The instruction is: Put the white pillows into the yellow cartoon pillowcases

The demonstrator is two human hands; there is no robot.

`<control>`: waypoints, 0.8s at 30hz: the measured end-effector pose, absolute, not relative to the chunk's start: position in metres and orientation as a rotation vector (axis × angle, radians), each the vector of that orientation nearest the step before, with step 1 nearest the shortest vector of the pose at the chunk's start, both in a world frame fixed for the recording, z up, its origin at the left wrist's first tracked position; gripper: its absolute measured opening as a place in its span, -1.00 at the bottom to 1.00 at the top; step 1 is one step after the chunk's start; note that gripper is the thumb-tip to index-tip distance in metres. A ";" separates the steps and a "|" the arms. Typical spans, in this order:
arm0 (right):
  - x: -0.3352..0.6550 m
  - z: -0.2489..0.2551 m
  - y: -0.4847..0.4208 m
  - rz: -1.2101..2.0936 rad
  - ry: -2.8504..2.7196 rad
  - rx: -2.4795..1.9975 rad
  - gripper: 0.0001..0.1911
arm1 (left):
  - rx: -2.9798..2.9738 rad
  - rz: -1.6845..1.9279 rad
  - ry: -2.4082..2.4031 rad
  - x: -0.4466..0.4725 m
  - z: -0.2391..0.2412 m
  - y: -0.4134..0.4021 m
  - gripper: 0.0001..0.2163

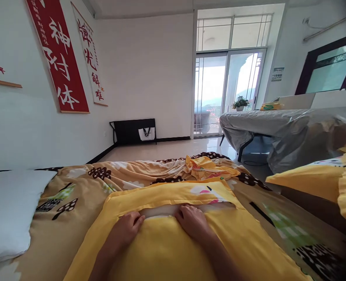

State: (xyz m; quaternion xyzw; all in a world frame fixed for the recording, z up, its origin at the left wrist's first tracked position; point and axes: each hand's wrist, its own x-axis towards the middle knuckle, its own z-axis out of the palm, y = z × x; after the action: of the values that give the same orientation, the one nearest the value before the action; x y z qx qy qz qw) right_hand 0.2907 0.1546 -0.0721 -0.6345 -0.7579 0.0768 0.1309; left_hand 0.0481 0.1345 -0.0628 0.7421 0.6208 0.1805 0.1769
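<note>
A yellow pillowcase (167,253) lies in front of me on the bed, with a white pillow (160,210) showing through the long slit of its opening. My left hand (130,225) is closed on the near edge of that opening, left of centre. To the right, my right hand (192,220) has its fingers curled over the same edge. Both sets of fingertips are partly hidden at the slit. Beyond the opening, a flap of the case carries a white and pink print at its right end.
A patterned brown blanket (64,234) covers the bed. Another white pillow (9,214) lies at left, a crumpled yellow cloth (208,168) ahead, and a yellow cushion (313,175) at right. Past the bed stands a plastic-covered table (278,121); a black folded frame (128,130) leans on the wall.
</note>
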 end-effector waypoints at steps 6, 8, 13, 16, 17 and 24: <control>0.290 -0.073 0.158 0.186 -2.214 -1.864 -0.64 | 2.092 0.806 1.916 0.018 -0.058 0.140 -0.71; 0.290 -0.073 0.158 0.176 -2.220 -1.862 -0.63 | 2.087 0.709 2.091 0.009 -0.069 0.149 -0.68; 0.290 -0.070 0.157 0.187 -2.222 -1.848 -0.66 | 1.999 0.357 2.157 -0.005 -0.094 0.163 -0.62; 0.289 -0.070 0.156 0.187 -2.222 -1.844 -0.66 | 1.976 0.369 2.236 -0.005 -0.095 0.163 -0.77; 0.288 -0.070 0.156 0.178 -2.222 -1.842 -0.66 | 1.969 0.375 2.263 -0.005 -0.094 0.162 -0.81; 0.284 -0.079 0.158 0.074 -2.191 -1.801 -0.71 | 2.009 0.482 2.127 -0.012 -0.085 0.160 -0.81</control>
State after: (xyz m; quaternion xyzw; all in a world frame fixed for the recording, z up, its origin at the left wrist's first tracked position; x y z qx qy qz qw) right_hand 0.2840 0.1577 -0.0792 -0.6274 -0.7633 0.0258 0.1519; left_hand -0.0120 0.1598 -0.0854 0.6749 0.7145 0.1619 0.0883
